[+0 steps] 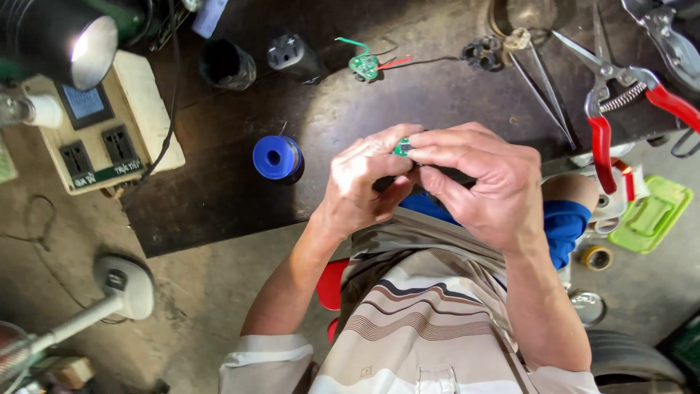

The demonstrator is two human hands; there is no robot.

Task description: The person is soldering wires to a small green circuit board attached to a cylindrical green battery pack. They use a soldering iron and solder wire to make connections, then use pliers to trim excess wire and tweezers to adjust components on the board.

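- Our left hand (362,186) and right hand (477,182) met above the near edge of the dark worktop (240,211), fingertips touching.
- Both pinched a small green part (402,147); only a sliver of it showed between the fingers, so we could not tell what it was.
- Left fingers were curled under it, right fingers closed over it from above.
- A blue spool (276,157) sat on the worktop just left of our left hand.
- Further back lay a small green board (364,66) with green and red wires, well apart from our hands.
- Red-handled cutters (620,102) rested at the right, tweezers (543,87) beside them.
- A beige socket box (102,131) sat at the left end, with a lamp (62,40) above it.
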